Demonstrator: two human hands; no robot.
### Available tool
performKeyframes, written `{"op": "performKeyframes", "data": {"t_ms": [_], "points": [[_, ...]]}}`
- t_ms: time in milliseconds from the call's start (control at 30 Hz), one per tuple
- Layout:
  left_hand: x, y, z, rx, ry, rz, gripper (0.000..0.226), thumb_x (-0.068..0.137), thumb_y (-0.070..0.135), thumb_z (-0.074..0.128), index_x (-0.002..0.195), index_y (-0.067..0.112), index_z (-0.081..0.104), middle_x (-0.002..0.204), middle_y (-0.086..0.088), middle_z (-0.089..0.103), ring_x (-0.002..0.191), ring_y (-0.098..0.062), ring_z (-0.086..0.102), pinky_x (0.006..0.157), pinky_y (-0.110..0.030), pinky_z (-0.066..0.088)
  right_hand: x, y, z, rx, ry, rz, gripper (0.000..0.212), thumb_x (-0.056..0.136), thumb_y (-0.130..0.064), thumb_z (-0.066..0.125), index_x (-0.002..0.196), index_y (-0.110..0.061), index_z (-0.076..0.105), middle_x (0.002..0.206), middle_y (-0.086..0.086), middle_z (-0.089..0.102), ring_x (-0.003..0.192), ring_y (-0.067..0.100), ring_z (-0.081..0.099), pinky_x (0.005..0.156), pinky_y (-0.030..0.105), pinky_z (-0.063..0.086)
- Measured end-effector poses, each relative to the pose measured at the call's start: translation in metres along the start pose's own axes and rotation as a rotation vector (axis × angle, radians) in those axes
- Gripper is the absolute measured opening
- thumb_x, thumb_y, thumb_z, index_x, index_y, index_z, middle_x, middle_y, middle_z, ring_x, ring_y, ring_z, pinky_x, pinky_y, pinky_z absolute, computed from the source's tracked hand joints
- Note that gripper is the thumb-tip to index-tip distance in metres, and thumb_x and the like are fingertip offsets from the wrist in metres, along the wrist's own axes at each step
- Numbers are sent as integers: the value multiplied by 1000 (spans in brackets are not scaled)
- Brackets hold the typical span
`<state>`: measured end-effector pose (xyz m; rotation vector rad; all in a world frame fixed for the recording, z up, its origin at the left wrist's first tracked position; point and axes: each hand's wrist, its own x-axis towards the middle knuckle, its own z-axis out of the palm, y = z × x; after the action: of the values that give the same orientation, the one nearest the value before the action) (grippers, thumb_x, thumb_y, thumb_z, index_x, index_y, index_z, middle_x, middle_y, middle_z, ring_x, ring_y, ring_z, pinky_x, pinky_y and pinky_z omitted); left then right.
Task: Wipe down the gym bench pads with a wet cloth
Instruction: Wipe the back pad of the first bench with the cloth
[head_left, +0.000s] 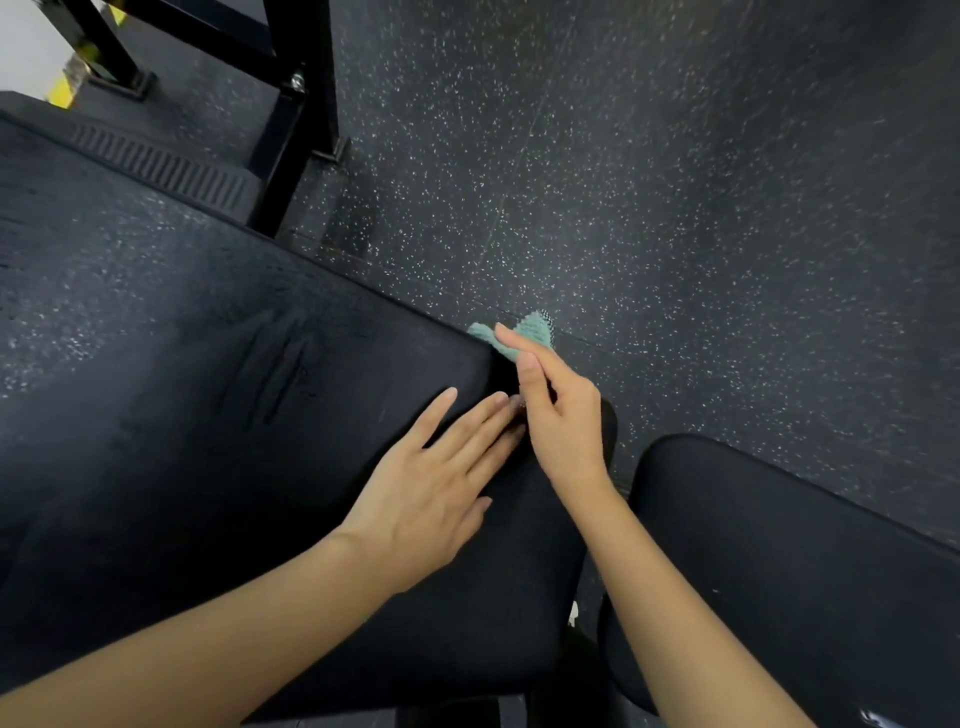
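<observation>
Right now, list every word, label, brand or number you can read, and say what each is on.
None can be read.
The large bench pad, the smaller pad, the green cloth and the black frame show no lettering.
A white mark at the picture's lower right edge is too blurred to read.

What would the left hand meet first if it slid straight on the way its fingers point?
Most likely the right hand, which pinches the green cloth at the edge of the bench pad. The left hand lies flat on the pad, fingertips nearly at it, though depth is unclear.
</observation>
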<state>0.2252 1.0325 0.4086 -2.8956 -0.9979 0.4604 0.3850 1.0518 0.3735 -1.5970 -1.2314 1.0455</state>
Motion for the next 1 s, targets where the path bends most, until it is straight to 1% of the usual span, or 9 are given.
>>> {"op": "performKeyframes", "data": {"t_ms": [133,267,367,467,500,567,733,867,1000], "points": [[-5,-1,1,-9,-10,-14,69,96,47,33,155,11,25,164,-12,12,152,-23,-1,121,-51,-8,6,2,-21,68,-167,15,31,100,-26,47,123,-17,66,131,-4,63,126,2,53,107,21,40],[-2,5,1,-39,15,-83,65,98,42,23,155,11,26,165,-10,12,152,-22,5,122,-50,-1,26,5,-37,122,-258,57,23,100,-12,51,111,-15,71,112,-4,72,111,6,65,97,21,46],[2,10,0,-65,35,-149,66,96,40,25,154,10,29,165,-9,16,152,-21,12,122,-49,4,37,10,-35,49,-314,-16,19,93,-11,58,107,-19,70,106,-9,71,104,7,66,96,27,48],[5,14,-1,-89,41,-215,65,95,39,29,153,10,32,164,-8,19,152,-21,14,122,-48,5,34,17,-28,-73,-364,-133,26,97,-20,49,121,-25,58,120,-20,61,116,5,57,107,43,40],[6,16,-2,-95,43,-236,64,95,39,31,152,11,32,164,-7,19,152,-21,14,122,-48,6,32,19,-28,-127,-400,-173,33,99,-23,43,130,-27,54,128,-24,55,123,0,52,110,44,37],[7,19,-3,-102,44,-275,64,94,39,35,152,12,34,164,-6,20,152,-20,14,122,-49,8,31,25,-32,-185,-472,-246,43,102,-24,36,145,-23,43,143,-20,45,133,-5,41,114,36,34],[10,24,-15,-171,101,-536,62,95,33,38,153,12,34,164,-4,22,152,-19,19,121,-52,10,42,32,-46,-158,-652,-382,49,104,-15,38,152,-13,29,158,-4,32,146,8,28,119,34,26],[14,11,-27,-117,79,-713,63,96,36,38,154,13,32,165,-6,18,152,-23,17,117,-62,6,45,32,-51,-190,-745,-443,52,104,-20,34,154,-14,20,162,-4,20,149,10,18,122,33,19],[6,-12,-34,-64,59,-841,67,98,43,35,157,15,24,166,-7,11,153,-24,11,117,-63,-2,45,24,-46,-226,-768,-448,62,101,-35,37,156,-15,15,163,-8,17,149,5,14,121,25,15]]}}
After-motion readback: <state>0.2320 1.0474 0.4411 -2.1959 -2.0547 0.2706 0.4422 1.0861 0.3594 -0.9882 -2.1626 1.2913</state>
